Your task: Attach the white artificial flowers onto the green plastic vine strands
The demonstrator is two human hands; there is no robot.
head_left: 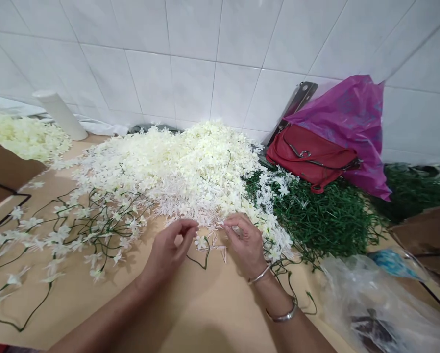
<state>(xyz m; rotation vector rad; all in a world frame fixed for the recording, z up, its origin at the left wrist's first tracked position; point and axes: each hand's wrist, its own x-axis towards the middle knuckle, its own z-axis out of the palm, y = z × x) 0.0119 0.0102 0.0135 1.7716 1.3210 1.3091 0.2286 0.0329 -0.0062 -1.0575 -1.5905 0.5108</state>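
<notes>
My left hand [173,249] is closed in a pinch, thumb and forefinger tips together; what lies between them is too small to make out. My right hand [245,244], with two silver bangles on its wrist, also pinches at the edge of the flower heap, near thin white bits. Between the hands is a small white artificial flower [201,241] on a bent green stem [206,260]; one end of this stem runs toward my left hand. A few thin white sticks [220,247] lie beside it. Behind both hands spreads a large heap of cream-white artificial flowers [190,157].
Flowers on green stems [102,220] lie to the left. Green plastic stems [326,220] are piled at right under a red bag [311,152] and a purple plastic bag [352,113]. A clear plastic bag [370,299] lies front right. Cardboard [10,169] and a white roll [61,115] stand left.
</notes>
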